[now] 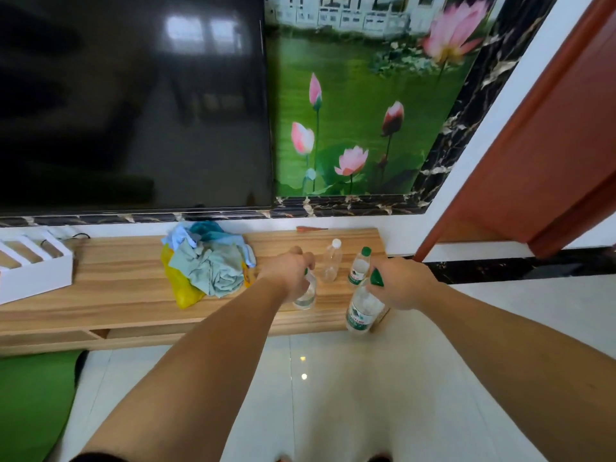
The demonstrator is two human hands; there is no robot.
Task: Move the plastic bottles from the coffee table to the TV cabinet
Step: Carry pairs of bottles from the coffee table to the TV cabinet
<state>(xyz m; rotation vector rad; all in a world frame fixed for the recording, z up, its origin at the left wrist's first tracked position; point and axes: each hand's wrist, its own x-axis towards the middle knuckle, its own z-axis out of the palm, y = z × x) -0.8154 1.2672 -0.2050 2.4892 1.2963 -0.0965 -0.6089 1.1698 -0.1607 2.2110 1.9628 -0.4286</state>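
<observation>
Seen from above, at centre frame: left hand [289,274] closed round the neck of a clear bottle [306,292], a sliver of green cap showing between the fingers. Bottle upright, long axis vertical, cap end up, base apparently resting on the wooden TV cabinet [116,288] near its front edge.

Right of centre: right hand [401,284] clamped over the top of a labelled bottle [361,310], green cap poking out beside the thumb. Long axis tilted, cap end up and leaning toward the right of the frame, base down and left, hanging at the cabinet's front right corner over the white tiled floor [333,395]; whether touching the edge, cannot tell.

Just above the hands in frame, two more bottles standing upright on the cabinet top, caps up: a white-capped bottle [332,261], clear and unlabelled, and just right of it a green-capped bottle [359,266] with a green and white label. Both apart from the hands.

Left of the left hand, a heap of blue-green cloth [210,261] on a yellow bag [181,290]. Far left, a white box [36,271] with slats. Upper left, a dark TV screen [133,101]; upper right, a lotus mural [360,105].
</observation>
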